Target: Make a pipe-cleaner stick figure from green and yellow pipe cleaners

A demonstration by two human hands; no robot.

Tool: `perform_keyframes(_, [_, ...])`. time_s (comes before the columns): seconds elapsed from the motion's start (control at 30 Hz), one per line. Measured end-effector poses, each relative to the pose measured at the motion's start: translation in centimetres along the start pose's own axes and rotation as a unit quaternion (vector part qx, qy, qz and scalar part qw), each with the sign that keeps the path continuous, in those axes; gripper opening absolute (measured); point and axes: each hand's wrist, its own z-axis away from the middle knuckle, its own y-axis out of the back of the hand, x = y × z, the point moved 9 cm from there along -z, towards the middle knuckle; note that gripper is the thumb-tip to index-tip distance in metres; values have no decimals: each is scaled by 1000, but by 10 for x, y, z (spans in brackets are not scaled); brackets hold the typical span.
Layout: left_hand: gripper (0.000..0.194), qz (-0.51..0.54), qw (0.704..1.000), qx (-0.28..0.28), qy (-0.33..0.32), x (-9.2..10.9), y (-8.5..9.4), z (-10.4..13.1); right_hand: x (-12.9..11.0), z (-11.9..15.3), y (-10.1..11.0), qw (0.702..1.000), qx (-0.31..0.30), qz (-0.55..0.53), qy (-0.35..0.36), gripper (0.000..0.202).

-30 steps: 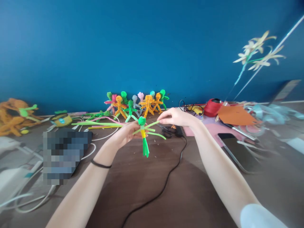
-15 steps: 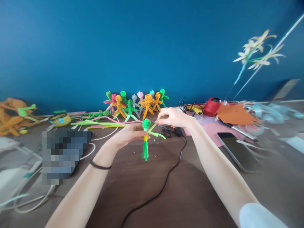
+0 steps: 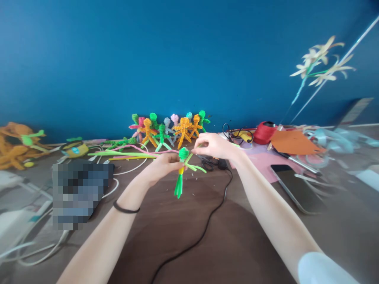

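Observation:
A small pipe-cleaner figure (image 3: 178,185) hangs over the table, with a wound dark green head, a yellow middle and bright green legs pointing down. My left hand (image 3: 162,167) is closed round its body just under the head, so part of it is hidden. To the right of the head my right hand (image 3: 212,145) pinches the end of a light green pipe cleaner (image 3: 191,157) that comes off the figure. Another pale green strand (image 3: 199,169) sticks out to the right below it.
Finished pipe-cleaner figures (image 3: 161,136) stand along the blue wall. Loose pipe cleaners (image 3: 130,156) lie left of my hands. A black cable (image 3: 204,232) crosses the table. At right are a phone (image 3: 296,189), a red thread spool (image 3: 264,133) and orange paper (image 3: 296,142).
The figure has tilted a little, its legs swinging to the left and slightly up. My right hand has shifted very slightly left, still pinching the strand.

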Motion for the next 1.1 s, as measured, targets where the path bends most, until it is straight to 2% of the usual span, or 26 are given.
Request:
perform_keyframes(0.33, [15,18,999,41,14,-3,3,-3,-1,0,1,1000,10,-12,-12,31])
perform_keyframes(0.47, [19,-9,998,62,14,-1,6,-1,1,0,1,1000,18,-18,-11,31])
perform_keyframes(0.57, [21,-56,997,50,16,-2,5,-1,2,0,1,1000,19,-22,-12,32])
perform_keyframes(0.73, [19,-116,993,12,-22,1,-2,-1,3,0,2,999,15,-25,-15,34])
perform_keyframes(1.1, [22,-231,972,-3,-50,5,-7,2,5,0,1,1000,8,-23,-13,31])
